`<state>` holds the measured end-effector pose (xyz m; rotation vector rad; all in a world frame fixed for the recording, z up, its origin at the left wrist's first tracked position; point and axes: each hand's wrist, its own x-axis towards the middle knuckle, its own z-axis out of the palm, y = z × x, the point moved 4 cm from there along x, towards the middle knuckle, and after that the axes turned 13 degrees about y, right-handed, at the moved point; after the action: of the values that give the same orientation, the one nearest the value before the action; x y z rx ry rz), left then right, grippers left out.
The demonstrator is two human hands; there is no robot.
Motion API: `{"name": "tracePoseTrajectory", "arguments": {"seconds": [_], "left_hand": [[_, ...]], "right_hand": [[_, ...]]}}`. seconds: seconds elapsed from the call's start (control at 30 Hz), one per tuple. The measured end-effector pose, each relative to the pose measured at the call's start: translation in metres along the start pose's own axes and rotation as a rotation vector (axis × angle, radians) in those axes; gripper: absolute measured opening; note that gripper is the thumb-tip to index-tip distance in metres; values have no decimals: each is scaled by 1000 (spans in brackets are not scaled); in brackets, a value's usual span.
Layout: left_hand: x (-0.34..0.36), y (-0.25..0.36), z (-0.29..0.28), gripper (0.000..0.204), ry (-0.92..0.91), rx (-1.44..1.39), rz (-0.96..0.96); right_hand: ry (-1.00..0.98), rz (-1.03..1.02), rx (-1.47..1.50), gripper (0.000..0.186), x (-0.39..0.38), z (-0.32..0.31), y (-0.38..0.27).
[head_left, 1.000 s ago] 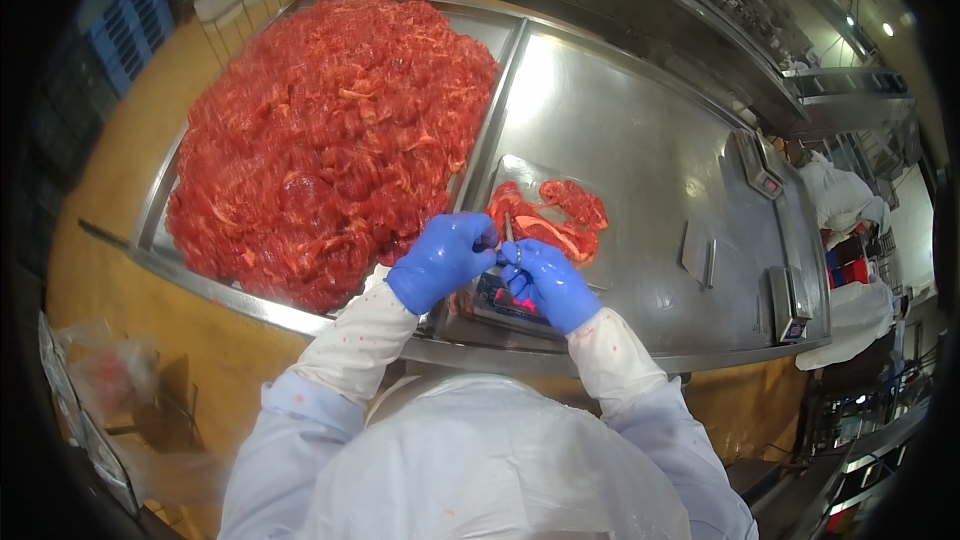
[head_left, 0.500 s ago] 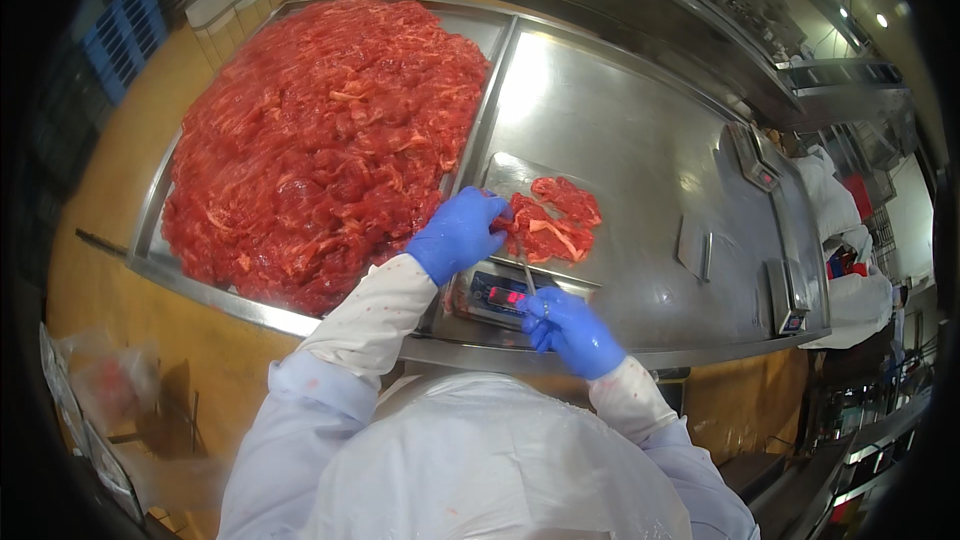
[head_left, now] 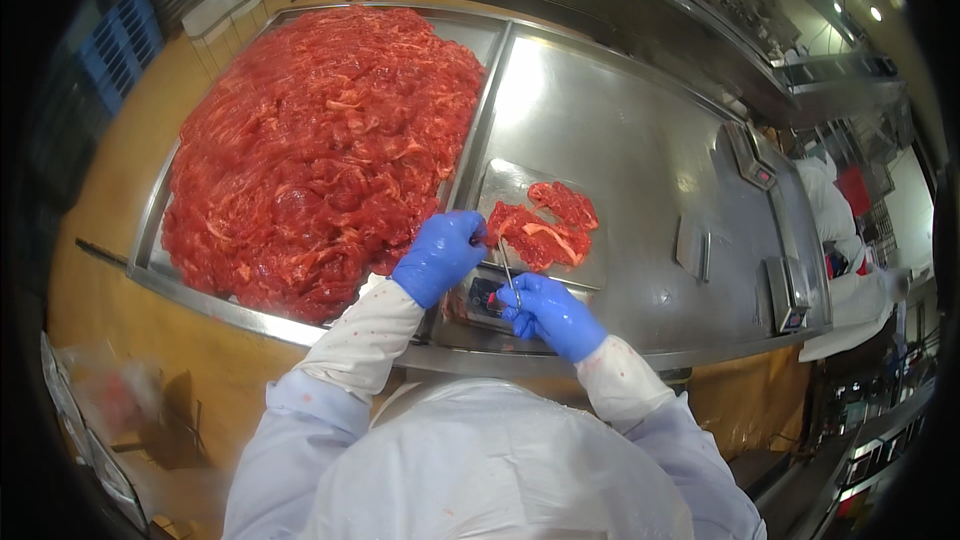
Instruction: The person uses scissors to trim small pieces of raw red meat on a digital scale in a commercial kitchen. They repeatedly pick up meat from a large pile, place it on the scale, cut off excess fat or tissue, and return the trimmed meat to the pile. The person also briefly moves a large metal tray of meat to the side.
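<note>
My left hand (head_left: 440, 255), in a blue glove, is closed on the left end of a red meat piece (head_left: 545, 238) on the steel scale plate (head_left: 505, 180). My right hand (head_left: 558, 315), also gloved, grips metal scissors (head_left: 508, 268), their blades pointing up toward the meat beside my left fingertips. A second meat slice (head_left: 565, 202) lies behind the first. The scale's dark display (head_left: 485, 295) is partly hidden by my right fingers.
A large heap of red meat slices (head_left: 310, 150) fills the left tray (head_left: 148, 260). The right steel table (head_left: 620, 130) bears two smaller scales (head_left: 788, 295) and a flat metal piece (head_left: 692, 248). A blue pallet (head_left: 122, 45) stands at the back left; white-clothed shapes (head_left: 830, 205) are beyond the right edge.
Since half a second ago my left hand has moved down toward me and my right hand up and left with the scissors, bringing the two closer. The meat has shifted slightly.
</note>
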<state>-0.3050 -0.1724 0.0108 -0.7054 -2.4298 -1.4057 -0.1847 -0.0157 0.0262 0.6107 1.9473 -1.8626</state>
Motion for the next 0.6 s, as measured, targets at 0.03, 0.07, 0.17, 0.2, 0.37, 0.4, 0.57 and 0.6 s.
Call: {"name": "tracePoseTrajectory", "arguments": {"seconds": [0.03, 0.07, 0.17, 0.2, 0.37, 0.4, 0.57, 0.6], "left_hand": [[0, 1, 0, 15, 11, 2, 9], [-2, 2, 0, 15, 9, 4, 19], [-3, 1, -5, 15, 15, -9, 4], [-2, -1, -6, 15, 16, -12, 5], [-4, 2, -8, 13, -1, -92, -22], [-5, 4, -8, 13, 9, -86, -26], [-2, -7, -12, 14, 76, -73, -28], [-3, -9, -13, 14, 88, -79, -49]], "right_hand": [[-31, 8, 37, 33, -2, 2, -4], [-53, 14, 103, 33, 1, 4, -8], [-51, -26, 175, 28, 15, 8, -28], [-31, -26, 150, 28, 17, 8, -25], [-66, 9, 245, 28, 17, 13, -19], [-99, 2, 308, 28, 20, 13, -25], [-99, -54, 344, 24, 33, -10, -12], [-147, 8, 465, 24, 29, -18, -4]]}}
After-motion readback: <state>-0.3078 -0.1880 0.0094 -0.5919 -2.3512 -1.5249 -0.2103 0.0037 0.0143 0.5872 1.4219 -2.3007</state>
